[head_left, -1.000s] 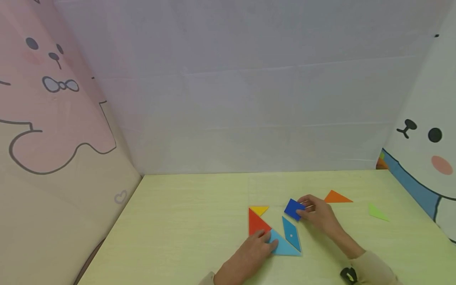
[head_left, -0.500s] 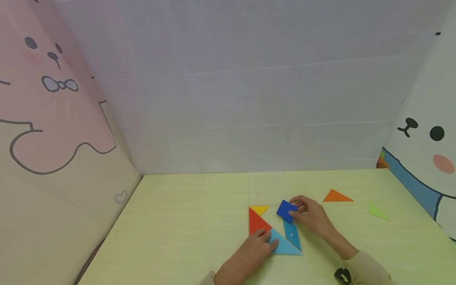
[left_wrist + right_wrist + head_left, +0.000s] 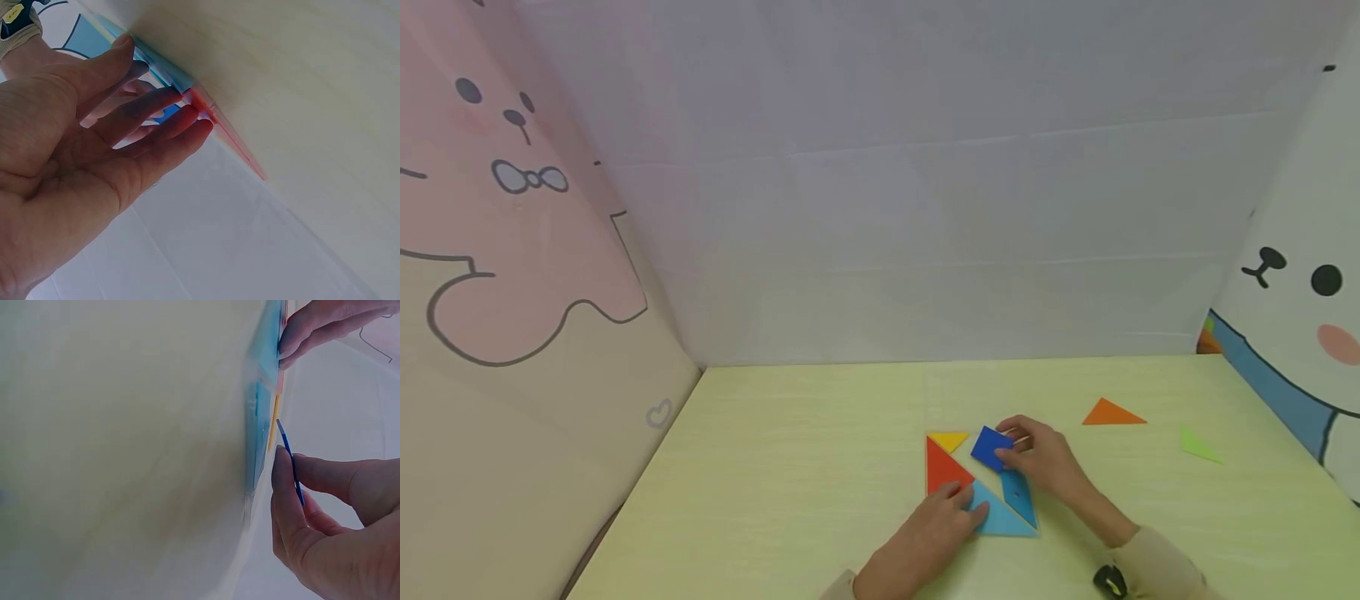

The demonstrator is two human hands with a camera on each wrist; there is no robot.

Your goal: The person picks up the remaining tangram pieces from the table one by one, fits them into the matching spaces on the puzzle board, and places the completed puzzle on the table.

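Note:
My right hand [image 3: 1047,460] pinches a dark blue square tangram piece [image 3: 989,448] between thumb and fingers. In the right wrist view the square [image 3: 289,450] is seen edge-on, held off the table and tilted. Below it lies a blue parallelogram [image 3: 1019,502], partly covered in the head view. With its fingertips my left hand [image 3: 934,532] rests on the red triangle [image 3: 944,468] and the light blue triangle [image 3: 1004,522], its fingers loosely bent. A small yellow triangle [image 3: 947,440] sits at the upper left of this group.
An orange triangle [image 3: 1112,413] and a light green triangle [image 3: 1198,447] lie apart on the pale wooden table [image 3: 790,467], to the right. A white sheet [image 3: 880,250] hangs behind the table. Printed cartoon cloths [image 3: 535,250] line both sides.
My right hand has carried the dark blue square leftward, from right of the parallelogram to over its upper end, towards the yellow triangle. The left hand has stayed in place.

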